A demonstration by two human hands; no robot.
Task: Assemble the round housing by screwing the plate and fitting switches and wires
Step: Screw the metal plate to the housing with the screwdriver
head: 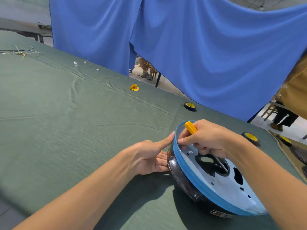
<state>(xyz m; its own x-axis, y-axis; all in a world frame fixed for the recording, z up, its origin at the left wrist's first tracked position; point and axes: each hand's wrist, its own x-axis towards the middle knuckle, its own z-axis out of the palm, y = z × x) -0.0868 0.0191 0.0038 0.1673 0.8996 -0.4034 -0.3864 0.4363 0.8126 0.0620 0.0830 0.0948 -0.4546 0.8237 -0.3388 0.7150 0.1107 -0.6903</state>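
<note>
The round housing (187, 170), black below with a blue rim, lies on the green table cloth at the lower right. Inside it sits a pale plate (229, 188) with a large black centre opening and several small holes. My right hand (207, 138) grips a yellow-handled screwdriver (191, 127); its metal shaft slants down into the centre opening. My left hand (152, 156) rests open against the housing's left side, thumb on the blue rim, fingers flat against the black shell.
Three black-and-yellow tape rolls lie near the table's far and right edges (189, 106) (250, 137) (284, 139). A small yellow part (134, 87) lies mid-table. Wire scraps (18, 52) lie far left. A blue curtain (199, 47) hangs behind; people's legs show beyond it.
</note>
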